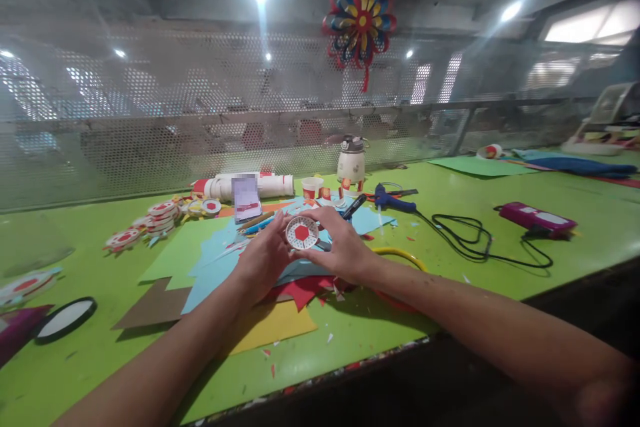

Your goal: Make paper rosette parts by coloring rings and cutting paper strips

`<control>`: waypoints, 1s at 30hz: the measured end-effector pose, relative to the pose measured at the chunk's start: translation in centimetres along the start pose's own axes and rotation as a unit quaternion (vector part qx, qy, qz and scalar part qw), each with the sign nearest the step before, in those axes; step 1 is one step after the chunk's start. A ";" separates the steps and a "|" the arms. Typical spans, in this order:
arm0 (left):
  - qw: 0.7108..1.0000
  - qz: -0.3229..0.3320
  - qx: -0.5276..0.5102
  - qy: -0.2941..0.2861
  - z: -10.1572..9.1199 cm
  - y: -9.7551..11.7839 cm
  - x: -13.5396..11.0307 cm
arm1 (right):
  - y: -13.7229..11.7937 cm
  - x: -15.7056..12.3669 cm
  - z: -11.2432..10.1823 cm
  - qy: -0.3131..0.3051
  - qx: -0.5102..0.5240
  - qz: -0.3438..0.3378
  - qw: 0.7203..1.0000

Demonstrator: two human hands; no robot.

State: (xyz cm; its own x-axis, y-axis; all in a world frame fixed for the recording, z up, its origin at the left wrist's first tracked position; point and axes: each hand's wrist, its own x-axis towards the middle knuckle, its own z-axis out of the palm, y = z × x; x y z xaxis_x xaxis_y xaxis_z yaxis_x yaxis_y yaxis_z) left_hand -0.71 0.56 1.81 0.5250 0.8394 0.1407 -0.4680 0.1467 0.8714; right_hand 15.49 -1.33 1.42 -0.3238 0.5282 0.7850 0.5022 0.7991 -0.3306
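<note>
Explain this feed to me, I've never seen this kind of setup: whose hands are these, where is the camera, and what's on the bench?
There is no machine here. One camera sits on a person's head and looks forward and down, so the two bare arms are the wearer's own. The left hand and right hand together hold a small round paper disc, white with a red centre. Below is a green table with coloured paper sheets, a pile of similar discs, a phone and what looks like a blue glue gun with a black cable. A paper flower hangs overhead.
</note>
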 end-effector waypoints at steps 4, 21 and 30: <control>1.000 -0.005 0.000 -0.001 0.0 -0.2 0.0 | 0.1 -0.4 -0.4 -0.015 0.000 0.002 1.000; 0.990 0.052 0.125 -0.027 0.6 -0.2 -0.6 | 0.7 -0.7 0.1 0.009 0.028 0.055 0.998; 0.992 0.044 0.119 -0.026 0.7 -0.1 -0.7 | 0.8 -0.7 0.0 -0.001 0.065 0.063 0.996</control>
State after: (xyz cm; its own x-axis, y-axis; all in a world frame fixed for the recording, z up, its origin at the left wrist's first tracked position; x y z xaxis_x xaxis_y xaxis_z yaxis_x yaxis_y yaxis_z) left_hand -0.50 -0.44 1.97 0.5282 0.8146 0.2398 -0.3355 -0.0593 0.9402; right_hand 16.12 -1.05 0.56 -0.2671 0.6271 0.7317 0.4301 0.7571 -0.4918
